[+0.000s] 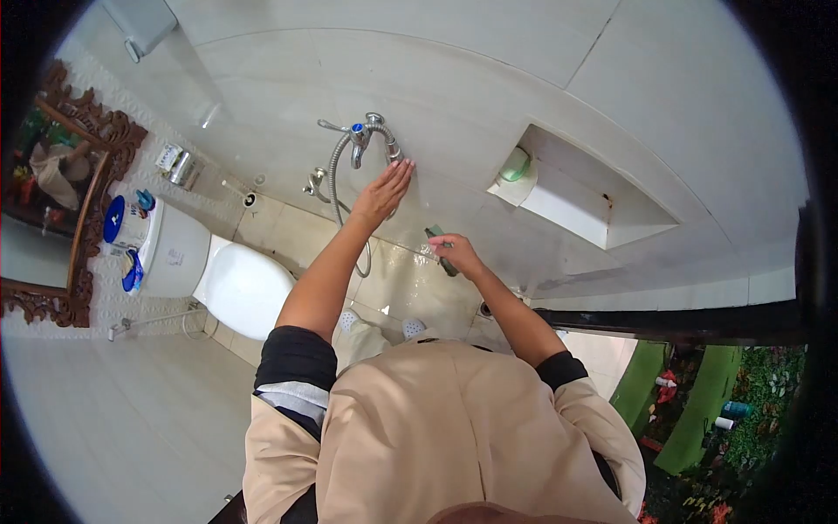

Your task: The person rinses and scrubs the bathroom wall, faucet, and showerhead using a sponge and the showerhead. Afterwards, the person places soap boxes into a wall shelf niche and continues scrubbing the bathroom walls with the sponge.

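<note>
My left hand (388,192) reaches up to the tiled wall with its fingers stretched out flat. It is at the hand shower (394,150), which hangs beside the chrome tap (357,144); whether it touches the shower or only the wall I cannot tell. Lower and to the right, my right hand (460,255) is closed around a flat, dark green pad (449,266), like a scouring pad, partly hidden by my fingers. The metal shower hose (333,179) loops down from the tap, passing behind my left forearm.
A white toilet (249,288) stands left, with a tub (122,225) and packets on its tank. The wall niche (567,196) at right holds a round green item (515,164). A carved mirror frame (87,218) hangs left. The floor tiles (397,279) look wet.
</note>
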{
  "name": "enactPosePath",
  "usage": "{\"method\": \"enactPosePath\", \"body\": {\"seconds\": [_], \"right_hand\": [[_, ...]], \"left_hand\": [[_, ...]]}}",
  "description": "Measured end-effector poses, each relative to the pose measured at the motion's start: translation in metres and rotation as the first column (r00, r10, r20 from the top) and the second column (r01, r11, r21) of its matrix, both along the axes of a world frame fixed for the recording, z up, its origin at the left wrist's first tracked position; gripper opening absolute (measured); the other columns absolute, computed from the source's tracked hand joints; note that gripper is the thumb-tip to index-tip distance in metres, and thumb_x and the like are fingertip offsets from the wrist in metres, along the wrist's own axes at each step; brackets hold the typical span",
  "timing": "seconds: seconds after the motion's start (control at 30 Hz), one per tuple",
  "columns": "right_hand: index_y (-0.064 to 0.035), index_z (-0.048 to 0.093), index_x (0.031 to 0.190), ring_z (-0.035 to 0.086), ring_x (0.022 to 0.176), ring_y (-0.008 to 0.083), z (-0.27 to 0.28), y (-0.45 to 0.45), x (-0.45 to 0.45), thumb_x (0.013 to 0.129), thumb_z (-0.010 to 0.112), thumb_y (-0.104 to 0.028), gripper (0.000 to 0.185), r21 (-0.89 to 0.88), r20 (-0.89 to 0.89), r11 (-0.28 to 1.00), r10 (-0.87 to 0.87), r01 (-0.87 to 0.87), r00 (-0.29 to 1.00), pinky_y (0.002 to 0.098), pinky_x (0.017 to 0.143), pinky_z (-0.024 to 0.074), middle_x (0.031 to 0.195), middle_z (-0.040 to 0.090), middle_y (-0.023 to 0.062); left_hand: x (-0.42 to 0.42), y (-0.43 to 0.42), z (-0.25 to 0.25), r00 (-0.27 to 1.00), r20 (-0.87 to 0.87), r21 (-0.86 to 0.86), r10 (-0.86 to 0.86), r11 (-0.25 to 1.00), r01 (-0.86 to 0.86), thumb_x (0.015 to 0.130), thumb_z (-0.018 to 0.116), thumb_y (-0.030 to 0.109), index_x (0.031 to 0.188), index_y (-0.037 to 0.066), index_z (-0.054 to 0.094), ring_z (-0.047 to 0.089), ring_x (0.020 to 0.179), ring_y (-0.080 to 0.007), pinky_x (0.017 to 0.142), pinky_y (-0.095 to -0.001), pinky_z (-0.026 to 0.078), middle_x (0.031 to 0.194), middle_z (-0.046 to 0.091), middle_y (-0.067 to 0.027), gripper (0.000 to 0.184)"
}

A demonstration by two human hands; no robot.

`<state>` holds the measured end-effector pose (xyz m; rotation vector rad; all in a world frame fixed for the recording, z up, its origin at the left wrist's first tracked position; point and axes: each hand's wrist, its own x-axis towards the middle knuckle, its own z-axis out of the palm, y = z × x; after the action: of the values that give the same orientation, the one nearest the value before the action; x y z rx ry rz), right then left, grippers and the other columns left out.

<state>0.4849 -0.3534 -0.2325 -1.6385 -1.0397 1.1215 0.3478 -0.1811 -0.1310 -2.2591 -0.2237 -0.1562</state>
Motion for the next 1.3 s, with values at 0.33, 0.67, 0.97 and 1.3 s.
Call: {"method": "enactPosePath", "body": {"seconds": [0.33, 0.67, 0.97, 1.3], "right_hand": [[-0.0123, 0.02, 0.128, 0.051, 0.082, 0.0186, 0.04, 0.02, 0.002, 0.07, 0.062, -0.005, 0.072, -0.222, -0.513, 0.926, -0.376, 0.304, 0.772, 0.0272, 0.074, 0.0419, 0.107, 0.047, 0.0113], [-0.0057, 0.047, 0.11, 0.053, 0.086, 0.0205, -0.031, 0.036, 0.037, 0.071, 0.063, -0.022, 0.045, 0.018, 0.079, 0.934, -0.358, 0.358, 0.93, 0.0301, 0.077, 0.0408, 0.093, 0.056, 0.0115], [-0.0057, 0.048, 0.081, 0.056, 0.074, 0.035, 0.049, 0.043, 0.004, 0.072, 0.053, -0.025, 0.021, -0.202, 0.848, 0.978, 0.149, 0.051, 0.508, 0.0431, 0.063, 0.0442, 0.075, 0.059, 0.0173], [-0.0109, 0.048, 0.099, 0.051, 0.082, 0.0308, 0.007, 0.037, 0.001, 0.062, 0.062, -0.014, 0.04, -0.112, 0.949, 0.977, 0.16, -0.182, 0.271, 0.0402, 0.067, 0.0431, 0.089, 0.053, 0.0137]], "left_hand": [[-0.001, -0.002, 0.003, 0.999, 0.049, -0.041, 0.006, 0.999, -0.004, 0.076, 0.039, 0.021, 0.118, 0.01, 0.041, 0.02, 0.125, -0.018, 0.104, -0.0368, 0.01, 0.134, 0.024, -0.0046, 0.043], [-0.005, 0.0, -0.011, 0.998, 0.062, -0.058, 0.033, 0.998, -0.029, 0.078, 0.037, 0.023, 0.119, 0.007, 0.04, 0.016, 0.126, -0.0205, 0.105, -0.0357, 0.007, 0.135, 0.022, -0.006, 0.044], [-0.021, -0.007, -0.003, 0.983, 0.182, -0.066, 0.019, 0.998, -0.007, 0.079, 0.038, 0.02, 0.121, 0.006, 0.038, 0.019, 0.125, -0.0167, 0.105, -0.0331, 0.01, 0.134, 0.023, -0.0051, 0.044], [-0.113, -0.055, 0.004, 0.964, 0.169, -0.262, 0.206, 0.952, -0.158, 0.077, 0.039, 0.017, 0.127, 0.01, 0.029, 0.016, 0.126, -0.0155, 0.102, -0.039, 0.01, 0.136, 0.02, -0.0023, 0.051]]}}
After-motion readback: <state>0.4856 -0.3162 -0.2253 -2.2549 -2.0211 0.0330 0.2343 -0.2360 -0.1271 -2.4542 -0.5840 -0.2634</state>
